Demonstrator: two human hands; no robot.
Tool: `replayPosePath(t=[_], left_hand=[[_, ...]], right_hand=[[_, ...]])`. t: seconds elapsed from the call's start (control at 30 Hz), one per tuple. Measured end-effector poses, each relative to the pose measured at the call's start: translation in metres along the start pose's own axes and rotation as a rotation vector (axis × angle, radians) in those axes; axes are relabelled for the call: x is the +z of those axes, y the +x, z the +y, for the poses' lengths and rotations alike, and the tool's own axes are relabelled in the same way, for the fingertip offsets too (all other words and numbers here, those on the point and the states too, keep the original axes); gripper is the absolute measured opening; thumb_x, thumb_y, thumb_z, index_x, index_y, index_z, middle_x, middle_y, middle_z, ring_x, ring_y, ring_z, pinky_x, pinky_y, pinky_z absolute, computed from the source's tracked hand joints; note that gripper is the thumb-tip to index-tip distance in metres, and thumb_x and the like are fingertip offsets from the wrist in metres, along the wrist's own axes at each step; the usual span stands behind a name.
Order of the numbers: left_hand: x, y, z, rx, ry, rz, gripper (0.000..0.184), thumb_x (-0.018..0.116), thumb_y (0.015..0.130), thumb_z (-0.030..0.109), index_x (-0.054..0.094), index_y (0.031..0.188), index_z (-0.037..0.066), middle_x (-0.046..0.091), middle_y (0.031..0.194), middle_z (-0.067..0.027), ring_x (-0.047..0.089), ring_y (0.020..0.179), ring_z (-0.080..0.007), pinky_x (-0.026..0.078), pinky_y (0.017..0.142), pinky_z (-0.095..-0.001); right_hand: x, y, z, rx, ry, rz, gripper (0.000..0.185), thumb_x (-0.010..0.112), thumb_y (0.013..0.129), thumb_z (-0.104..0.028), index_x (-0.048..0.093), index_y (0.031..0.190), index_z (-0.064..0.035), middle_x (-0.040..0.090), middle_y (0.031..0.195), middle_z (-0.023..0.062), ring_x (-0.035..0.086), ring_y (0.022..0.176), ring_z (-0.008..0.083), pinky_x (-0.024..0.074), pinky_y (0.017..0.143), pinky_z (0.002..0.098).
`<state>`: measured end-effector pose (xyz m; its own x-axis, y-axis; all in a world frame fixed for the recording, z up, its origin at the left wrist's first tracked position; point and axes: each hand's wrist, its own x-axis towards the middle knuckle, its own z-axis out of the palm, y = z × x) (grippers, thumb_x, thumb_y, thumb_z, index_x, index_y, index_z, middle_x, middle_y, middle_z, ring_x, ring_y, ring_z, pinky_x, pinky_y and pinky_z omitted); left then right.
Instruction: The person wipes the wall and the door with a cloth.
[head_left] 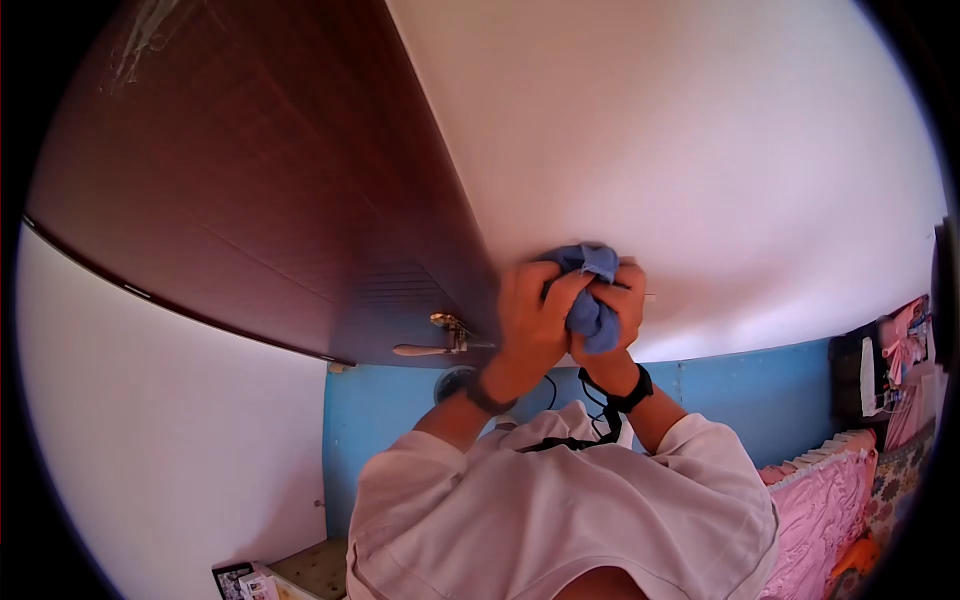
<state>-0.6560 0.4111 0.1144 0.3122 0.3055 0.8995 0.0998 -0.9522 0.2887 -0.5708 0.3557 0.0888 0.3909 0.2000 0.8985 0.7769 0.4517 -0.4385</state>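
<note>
A bunched blue cloth is squeezed between both of my hands, in front of the pale wall. My left hand has its fingers curled round the left side of the cloth. From the right, my right hand grips the same cloth, fingers bent over it. Both hands are close together, and parts of the fingers are hidden by the folds. Just left of them is the edge of a dark brown door, with a metal handle low on it. Whether the cloth touches the wall I cannot tell.
The pale wall spreads across the upper right. A blue surface runs below the hands. Pink ruffled fabric lies at lower right, near hanging items and an orange object. A white surface stands at left.
</note>
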Motion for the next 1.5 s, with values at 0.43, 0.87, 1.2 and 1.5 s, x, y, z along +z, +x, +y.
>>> replayPosePath(t=[0.43, 0.87, 1.2, 1.5], left_hand=[[0.013, -0.025, -0.008, 0.011, 0.003, -0.004, 0.034, 0.065, 0.066, 0.009, 0.064, 0.100, 0.011, 0.052, 0.088, -0.0065, 0.052, 0.078, -0.0282, 0.043, 0.062, -0.0366], [0.010, 0.012, 0.006, 0.071, 0.015, 0.077, 0.034, 0.066, 0.066, 0.009, 0.065, 0.099, 0.013, 0.052, 0.088, -0.0053, 0.052, 0.075, -0.0260, 0.043, 0.061, -0.0361], [0.006, -0.024, -0.009, 0.025, 0.104, -0.079, 0.037, 0.065, 0.065, 0.007, 0.063, 0.102, 0.012, 0.053, 0.090, -0.0068, 0.051, 0.076, -0.0277, 0.043, 0.061, -0.0376], [-0.004, 0.038, 0.014, 0.082, 0.054, 0.048, 0.047, 0.065, 0.066, 0.005, 0.060, 0.112, 0.011, 0.053, 0.094, -0.0100, 0.051, 0.082, -0.0279, 0.044, 0.066, -0.0378]], right_hand=[[-0.008, -0.032, 0.016, 0.024, -0.048, -0.003, 0.030, 0.072, 0.060, -0.005, 0.059, 0.087, -0.0037, 0.052, 0.089, 0.0144, 0.052, 0.076, 0.0280, 0.0443, 0.064, 0.0323], [-0.012, 0.013, 0.003, -0.076, -0.094, 0.024, 0.033, 0.070, 0.061, -0.003, 0.058, 0.092, -0.0033, 0.049, 0.088, 0.0124, 0.049, 0.074, 0.0261, 0.0428, 0.064, 0.0323], [-0.006, -0.025, 0.015, -0.024, -0.041, -0.018, 0.027, 0.070, 0.065, -0.003, 0.058, 0.089, -0.0044, 0.051, 0.088, 0.0128, 0.051, 0.077, 0.0264, 0.0442, 0.064, 0.0342], [-0.014, 0.042, 0.006, -0.225, -0.082, -0.044, 0.036, 0.075, 0.056, -0.006, 0.064, 0.090, -0.0031, 0.053, 0.092, 0.0130, 0.051, 0.078, 0.0297, 0.0429, 0.064, 0.0369]])
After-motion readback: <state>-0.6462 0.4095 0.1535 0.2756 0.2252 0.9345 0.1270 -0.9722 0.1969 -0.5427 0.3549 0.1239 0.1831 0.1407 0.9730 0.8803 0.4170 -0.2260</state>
